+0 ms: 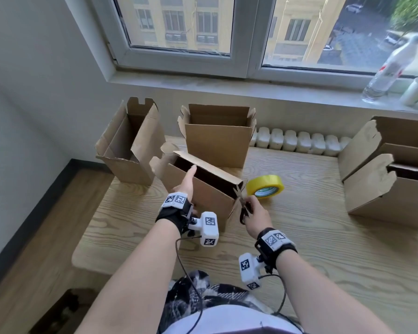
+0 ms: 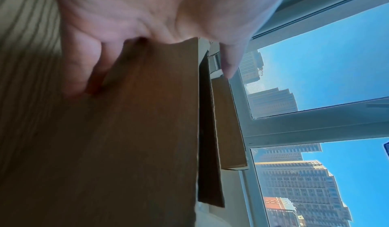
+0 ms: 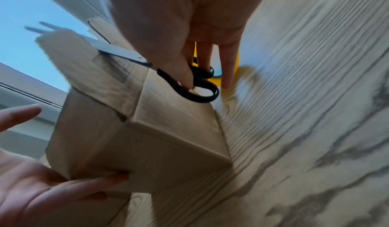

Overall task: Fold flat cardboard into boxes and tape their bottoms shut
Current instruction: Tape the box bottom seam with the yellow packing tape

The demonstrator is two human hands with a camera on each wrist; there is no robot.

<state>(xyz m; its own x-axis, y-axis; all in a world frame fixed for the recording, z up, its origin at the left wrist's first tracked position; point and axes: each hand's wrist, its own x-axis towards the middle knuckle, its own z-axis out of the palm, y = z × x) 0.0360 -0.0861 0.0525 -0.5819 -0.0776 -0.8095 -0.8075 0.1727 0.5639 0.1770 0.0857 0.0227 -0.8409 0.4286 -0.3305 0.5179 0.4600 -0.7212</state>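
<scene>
A small open-topped cardboard box (image 1: 210, 196) stands on the wooden table (image 1: 323, 261). My left hand (image 1: 187, 186) lies flat against its near face, index finger reaching the top edge; the left wrist view shows the palm (image 2: 147, 14) on the cardboard (image 2: 126, 130). My right hand (image 1: 256, 215) grips black-handled scissors (image 1: 243, 210) at the box's right end. In the right wrist view the scissors (image 3: 189, 87) have their blades against a flap of the box (image 3: 147, 147) with a clear tape strip on it. A yellow tape roll (image 1: 264, 186) lies just behind.
Three more open boxes stand at the back left (image 1: 130, 145), back middle (image 1: 217, 141) and right (image 1: 384, 189). A row of white bottles (image 1: 299, 141) lines the wall. A plastic bottle (image 1: 386, 71) stands on the sill. The table's left edge (image 1: 87, 237) is near.
</scene>
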